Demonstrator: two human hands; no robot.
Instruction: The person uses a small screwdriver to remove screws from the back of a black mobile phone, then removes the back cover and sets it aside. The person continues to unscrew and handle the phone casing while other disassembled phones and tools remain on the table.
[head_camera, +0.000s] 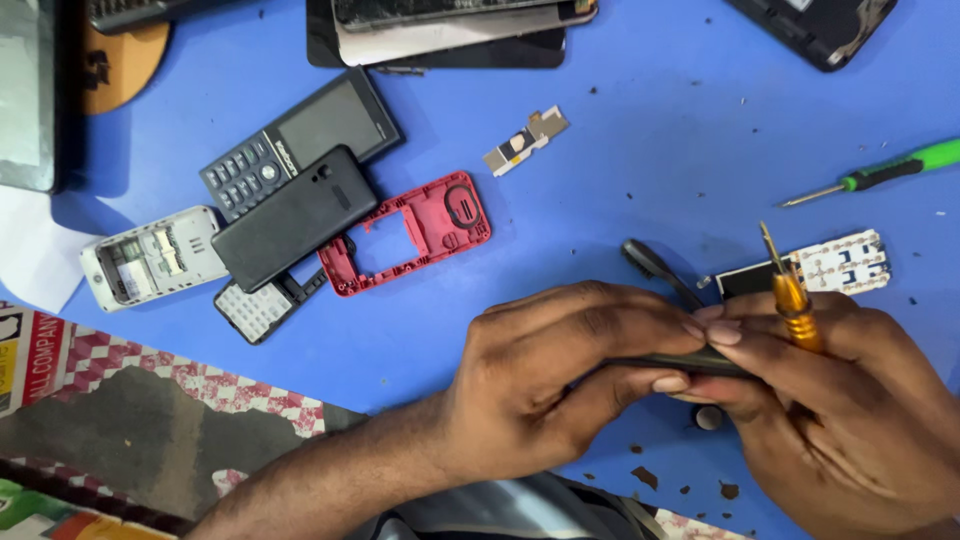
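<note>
Left hand (555, 370) and right hand (840, 400) pinch dark phone part (690, 362); right also grips orange screwdriver (792, 295); red frame (410, 232) well apart.

Both hands meet near the lower right edge of the blue surface (600, 180). The left hand (545, 375) and the right hand (850, 410) pinch a thin dark part (690, 360) between the fingertips. The right hand also holds an orange screwdriver (795, 300). A circuit board (830, 265) lies just behind them, a red phone frame (410, 230) and a black phone cover (295, 215) farther left
</note>
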